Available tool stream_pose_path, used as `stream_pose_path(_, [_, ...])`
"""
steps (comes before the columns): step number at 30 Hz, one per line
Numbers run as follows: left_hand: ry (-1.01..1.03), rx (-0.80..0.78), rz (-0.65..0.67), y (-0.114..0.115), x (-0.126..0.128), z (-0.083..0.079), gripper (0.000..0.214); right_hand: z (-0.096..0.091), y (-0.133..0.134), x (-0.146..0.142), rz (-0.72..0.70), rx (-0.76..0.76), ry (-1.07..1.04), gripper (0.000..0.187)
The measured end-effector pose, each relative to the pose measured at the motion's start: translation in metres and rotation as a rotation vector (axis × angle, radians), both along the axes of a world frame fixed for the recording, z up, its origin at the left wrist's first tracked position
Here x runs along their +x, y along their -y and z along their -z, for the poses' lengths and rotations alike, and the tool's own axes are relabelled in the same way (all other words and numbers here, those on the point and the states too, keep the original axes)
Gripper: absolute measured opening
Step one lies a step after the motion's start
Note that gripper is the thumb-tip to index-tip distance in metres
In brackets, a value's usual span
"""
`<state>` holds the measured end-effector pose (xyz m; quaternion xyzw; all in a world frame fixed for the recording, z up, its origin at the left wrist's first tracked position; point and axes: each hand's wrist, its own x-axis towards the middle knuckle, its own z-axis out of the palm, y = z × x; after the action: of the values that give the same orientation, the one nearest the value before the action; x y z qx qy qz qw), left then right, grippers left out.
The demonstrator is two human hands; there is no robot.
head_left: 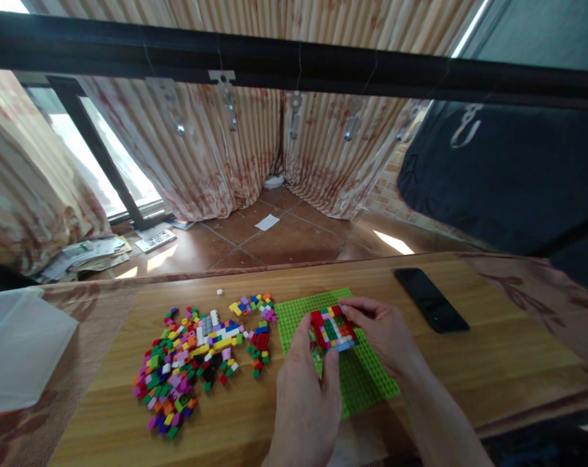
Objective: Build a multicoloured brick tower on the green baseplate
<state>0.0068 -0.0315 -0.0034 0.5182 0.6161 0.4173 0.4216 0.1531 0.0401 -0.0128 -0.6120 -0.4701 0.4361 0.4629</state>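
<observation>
A small block of joined toy bricks (331,327), red, white, green and yellow with a light blue edge, is at the green baseplate (372,370). My left hand (307,383) grips its left and near sides between thumb and fingers. At its far right corner, my right hand (379,327) has thumb and fingertips closed against the bricks; whether a loose brick is pinched there is too small to tell. My hands hide part of the baseplate.
A spread pile of loose coloured bricks (177,370) lies left of the baseplate on the wooden tabletop (109,389). A black phone (431,299) rests at the right. A translucent plastic bin (21,350) stands at the far left. A dark bar (274,58) with hanging hooks crosses above.
</observation>
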Motion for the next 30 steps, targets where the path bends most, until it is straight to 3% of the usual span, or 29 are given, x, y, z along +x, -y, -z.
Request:
stream_pose_path(8, [-0.039, -0.026, 0.039, -0.001, 0.0, -0.001, 0.049, -0.008, -0.004, 0.001, -0.05, -0.007, 0.028, 0.028])
stream_pose_path(14, [-0.064, 0.001, 0.032, 0.0, 0.001, -0.001, 0.05, -0.004, -0.006, 0.0, -0.054, 0.036, 0.071, 0.027])
stream_pose_path(22, [-0.098, 0.015, 0.019, -0.001, -0.001, 0.001, 0.053, 0.003, 0.001, 0.001, -0.097, -0.048, -0.215, 0.039])
stream_pose_path(30, [-0.141, 0.0, 0.041, -0.001, -0.005, 0.006, 0.06, 0.002, -0.002, 0.01, 0.08, 0.017, -0.139, 0.048])
